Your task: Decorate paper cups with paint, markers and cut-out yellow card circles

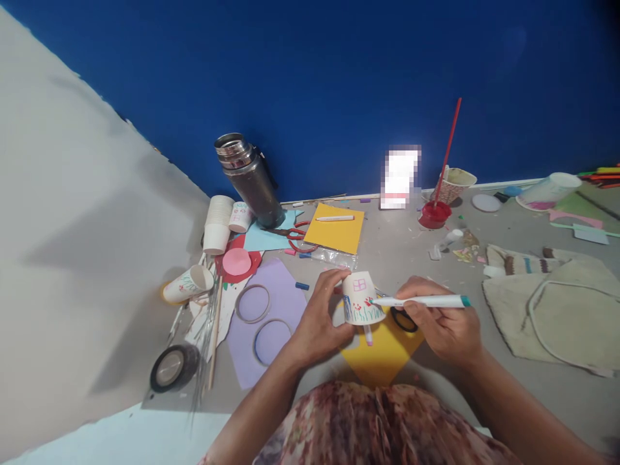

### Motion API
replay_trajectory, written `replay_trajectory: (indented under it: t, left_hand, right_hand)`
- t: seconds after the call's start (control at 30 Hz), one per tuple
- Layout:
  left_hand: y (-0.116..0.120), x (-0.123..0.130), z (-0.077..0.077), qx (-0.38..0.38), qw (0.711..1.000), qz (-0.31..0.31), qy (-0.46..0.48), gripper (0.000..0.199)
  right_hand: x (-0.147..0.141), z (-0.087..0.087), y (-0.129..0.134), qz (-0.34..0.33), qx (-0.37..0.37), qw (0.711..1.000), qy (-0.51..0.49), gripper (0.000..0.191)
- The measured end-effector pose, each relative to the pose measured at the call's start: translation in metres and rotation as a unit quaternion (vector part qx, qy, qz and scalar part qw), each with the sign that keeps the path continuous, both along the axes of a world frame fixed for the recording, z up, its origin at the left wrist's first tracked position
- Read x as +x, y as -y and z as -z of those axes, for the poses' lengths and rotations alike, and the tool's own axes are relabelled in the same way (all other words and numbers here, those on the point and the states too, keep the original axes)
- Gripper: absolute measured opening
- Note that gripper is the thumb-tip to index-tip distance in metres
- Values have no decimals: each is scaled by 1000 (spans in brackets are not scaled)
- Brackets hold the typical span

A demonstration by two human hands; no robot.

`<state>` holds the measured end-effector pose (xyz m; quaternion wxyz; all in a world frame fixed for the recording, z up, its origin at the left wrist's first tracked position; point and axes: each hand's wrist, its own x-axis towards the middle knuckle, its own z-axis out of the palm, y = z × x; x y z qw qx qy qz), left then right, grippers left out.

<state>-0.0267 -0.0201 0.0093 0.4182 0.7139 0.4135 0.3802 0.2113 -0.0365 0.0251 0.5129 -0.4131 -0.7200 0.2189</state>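
My left hand [323, 321] holds a white paper cup [361, 298] upside down, fingers at its top and thumb near the lower rim. The cup bears a pink window, red flowers, green grass and a blue shape at its left side. In my right hand [444, 326] is a white marker [431, 301] with a green end, its tip at the flowers on the cup's right side. Beneath the cup lie yellow paper [380, 361], a pink-tipped marker [369, 335] and a dark ring, partly covered by my right hand.
Purple paper [237, 345] with two tape rolls lies left, beside wire and sticks. Behind stand stacked cups [217, 223] and a metal flask [254, 187]; red-handled scissors [293, 234] lie near yellow sheets [334, 236]. A red pot [434, 215] is back right, a cloth bag [562, 310] right.
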Motion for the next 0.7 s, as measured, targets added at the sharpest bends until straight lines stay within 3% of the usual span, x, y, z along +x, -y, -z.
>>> replay_trajectory:
  t: [0.5,0.7]
  left_hand:
    - [0,1,0,-12,1000,2,2,85]
    - [1,1,1,-6,1000,10,3,85]
  right_hand:
    - [4,3,1,21,-34,999,-8,15]
    - [1,2,-1,20,-1,1000,-5,14]
